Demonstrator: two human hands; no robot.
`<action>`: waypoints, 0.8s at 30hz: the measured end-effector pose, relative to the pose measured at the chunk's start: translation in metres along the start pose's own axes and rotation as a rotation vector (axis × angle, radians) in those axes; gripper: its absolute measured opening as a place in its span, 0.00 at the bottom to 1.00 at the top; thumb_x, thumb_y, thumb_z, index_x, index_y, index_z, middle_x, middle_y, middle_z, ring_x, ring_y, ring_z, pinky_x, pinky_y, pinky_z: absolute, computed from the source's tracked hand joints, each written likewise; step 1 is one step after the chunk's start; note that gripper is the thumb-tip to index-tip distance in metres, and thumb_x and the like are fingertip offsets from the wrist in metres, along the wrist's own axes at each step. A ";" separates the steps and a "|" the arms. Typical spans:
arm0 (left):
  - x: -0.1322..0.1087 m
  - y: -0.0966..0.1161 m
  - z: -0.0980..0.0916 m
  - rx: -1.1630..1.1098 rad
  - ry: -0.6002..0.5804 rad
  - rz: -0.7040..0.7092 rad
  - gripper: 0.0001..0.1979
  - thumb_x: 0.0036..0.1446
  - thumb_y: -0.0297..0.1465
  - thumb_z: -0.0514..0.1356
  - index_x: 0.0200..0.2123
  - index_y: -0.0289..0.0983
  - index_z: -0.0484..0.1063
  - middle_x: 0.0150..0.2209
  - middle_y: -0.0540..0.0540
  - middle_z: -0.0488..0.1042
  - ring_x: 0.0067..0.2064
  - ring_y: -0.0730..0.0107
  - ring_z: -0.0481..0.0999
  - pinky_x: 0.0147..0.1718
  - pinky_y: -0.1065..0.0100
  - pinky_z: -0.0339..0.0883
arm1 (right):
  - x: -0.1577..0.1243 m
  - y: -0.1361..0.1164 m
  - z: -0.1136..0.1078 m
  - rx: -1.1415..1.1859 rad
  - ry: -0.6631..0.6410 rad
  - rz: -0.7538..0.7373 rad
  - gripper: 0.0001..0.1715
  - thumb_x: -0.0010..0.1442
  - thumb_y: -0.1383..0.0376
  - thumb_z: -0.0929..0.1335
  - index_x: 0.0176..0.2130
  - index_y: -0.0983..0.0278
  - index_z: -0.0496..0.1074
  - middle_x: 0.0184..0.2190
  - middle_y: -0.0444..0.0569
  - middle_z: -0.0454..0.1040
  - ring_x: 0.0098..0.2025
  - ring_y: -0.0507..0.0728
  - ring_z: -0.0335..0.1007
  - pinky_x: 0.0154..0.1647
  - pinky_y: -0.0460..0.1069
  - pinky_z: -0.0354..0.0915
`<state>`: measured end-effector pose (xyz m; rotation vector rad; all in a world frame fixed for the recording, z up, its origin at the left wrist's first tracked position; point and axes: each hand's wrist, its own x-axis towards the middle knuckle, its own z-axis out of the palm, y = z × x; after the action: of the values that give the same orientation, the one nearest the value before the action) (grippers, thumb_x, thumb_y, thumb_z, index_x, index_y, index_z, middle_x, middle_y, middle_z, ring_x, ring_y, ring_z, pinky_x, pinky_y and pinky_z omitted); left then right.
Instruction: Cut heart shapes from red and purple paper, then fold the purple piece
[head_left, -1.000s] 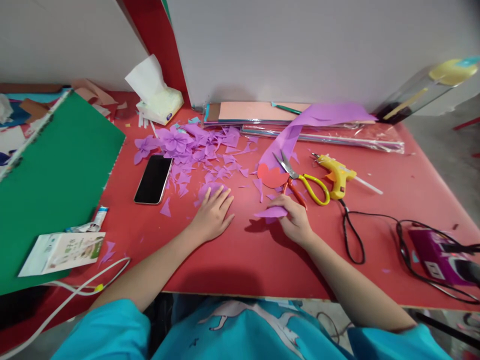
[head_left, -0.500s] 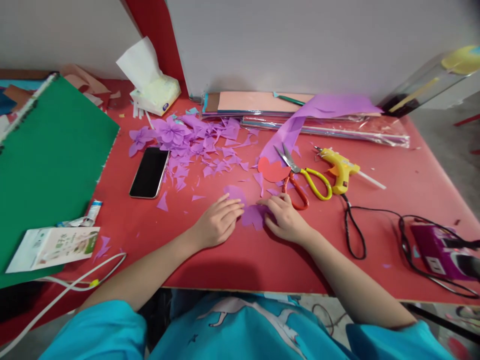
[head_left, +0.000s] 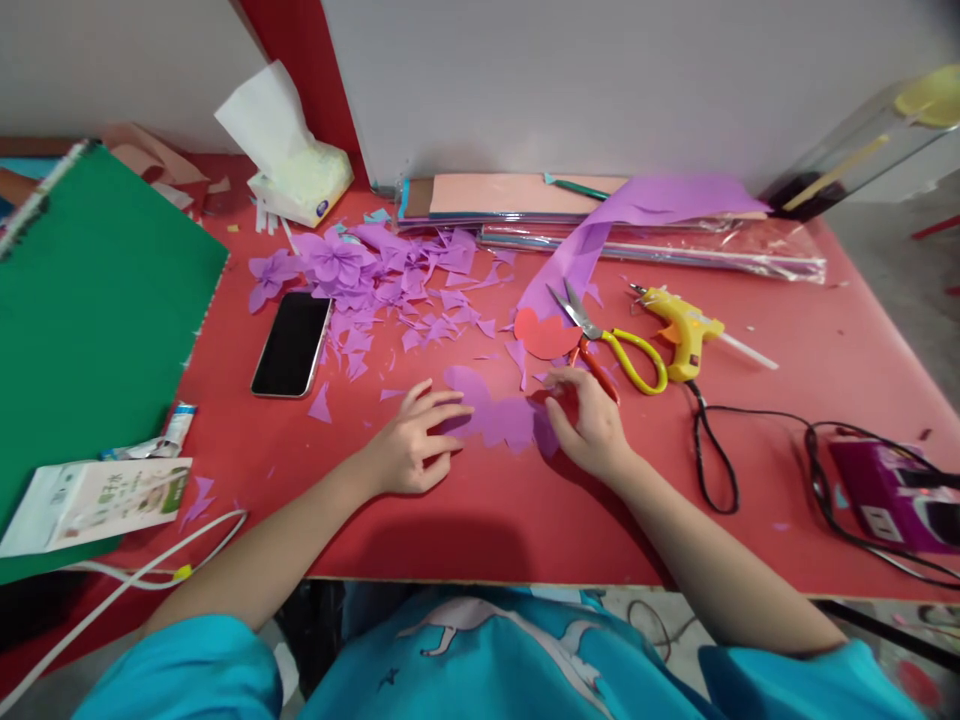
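Flat on the red table lies a cut piece of purple paper (head_left: 495,415) with a scalloped edge. My left hand (head_left: 420,437) rests at its left side with fingers spread, the fingertips at the paper's edge. Over the paper's right end, my right hand (head_left: 589,420) is raised a little, thumb and fingers apart, with nothing visible between them. Just beyond the right hand are scissors (head_left: 592,335) with one yellow and one red handle, their blades apart. A red scalloped paper shape (head_left: 546,334) lies beside the blades.
Purple paper flowers (head_left: 337,260) and scraps spread behind a phone (head_left: 292,345). A yellow glue gun (head_left: 682,330) lies right, its black cord near a purple box (head_left: 892,495). Packs of coloured paper (head_left: 525,195) line the back. A green board (head_left: 105,330) covers the left.
Both hands have moved apart. My left hand has slid left with its fingers spreading, and my right hand has lifted and shifted right, uncovering more of the purple paper.
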<state>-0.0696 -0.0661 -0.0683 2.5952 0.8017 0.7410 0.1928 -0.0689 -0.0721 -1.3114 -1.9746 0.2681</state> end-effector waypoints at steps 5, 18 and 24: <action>-0.003 -0.003 0.002 0.043 -0.021 -0.037 0.13 0.50 0.22 0.55 0.37 0.38 0.76 0.48 0.40 0.74 0.54 0.58 0.70 0.57 0.44 0.54 | 0.001 0.000 -0.005 0.098 0.152 0.124 0.13 0.58 0.70 0.60 0.45 0.61 0.61 0.33 0.50 0.70 0.36 0.58 0.70 0.38 0.55 0.68; 0.000 -0.004 0.001 0.116 0.069 -0.044 0.10 0.53 0.22 0.55 0.37 0.34 0.74 0.43 0.40 0.77 0.50 0.60 0.73 0.55 0.48 0.60 | 0.002 -0.015 -0.007 -0.112 -0.514 -0.254 0.19 0.56 0.59 0.66 0.47 0.65 0.69 0.50 0.58 0.69 0.49 0.65 0.63 0.47 0.60 0.58; 0.001 0.002 -0.002 0.058 0.106 -0.005 0.06 0.51 0.22 0.57 0.31 0.33 0.74 0.35 0.43 0.79 0.48 0.61 0.75 0.57 0.45 0.58 | 0.002 -0.014 -0.007 -0.007 -0.494 -0.315 0.11 0.57 0.66 0.64 0.41 0.65 0.71 0.50 0.57 0.72 0.54 0.64 0.63 0.51 0.60 0.58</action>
<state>-0.0695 -0.0667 -0.0660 2.6228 0.8727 0.8721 0.1871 -0.0746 -0.0589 -0.9764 -2.5596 0.4638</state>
